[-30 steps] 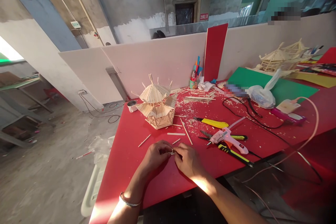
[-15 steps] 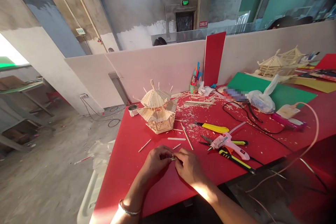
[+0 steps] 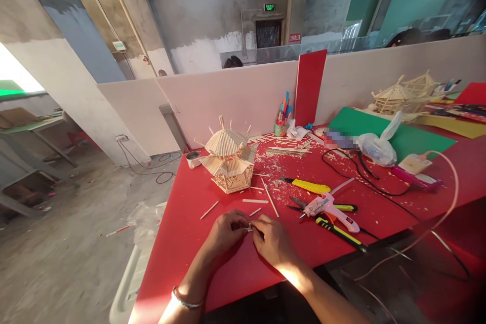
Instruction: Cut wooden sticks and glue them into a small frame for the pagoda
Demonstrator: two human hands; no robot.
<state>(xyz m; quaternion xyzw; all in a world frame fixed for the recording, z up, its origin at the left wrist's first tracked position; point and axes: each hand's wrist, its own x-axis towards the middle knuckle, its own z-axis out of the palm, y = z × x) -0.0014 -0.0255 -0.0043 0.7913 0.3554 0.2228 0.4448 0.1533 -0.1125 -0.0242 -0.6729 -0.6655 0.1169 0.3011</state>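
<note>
My left hand [image 3: 228, 229] and my right hand [image 3: 274, 237] meet over the near part of the red table [image 3: 174, 263]. Between their fingertips they pinch a small pale wooden piece [image 3: 249, 228], mostly covered by the fingers. Just beyond the hands lie a flat craft stick [image 3: 255, 201], a short stick piece [image 3: 255, 211] and a longer thin stick [image 3: 270, 197]. Farther back stands a pavilion model [image 3: 229, 159] built of thin wooden sticks, with a tiered roof. To the right of my right hand rests a pink glue gun [image 3: 330, 211].
A yellow utility knife [image 3: 309, 186], pliers [image 3: 347, 207] and a black-and-yellow cutter [image 3: 339, 233] lie around the glue gun. Shavings and loose sticks [image 3: 288, 151] spread behind. A pen cup [image 3: 280, 128], green board [image 3: 425, 129], plastic bag [image 3: 377, 148] and cables sit farther off.
The view has shifted very slightly. Both hands stay together on the small wooden piece, with no clear movement of the things on the table.
</note>
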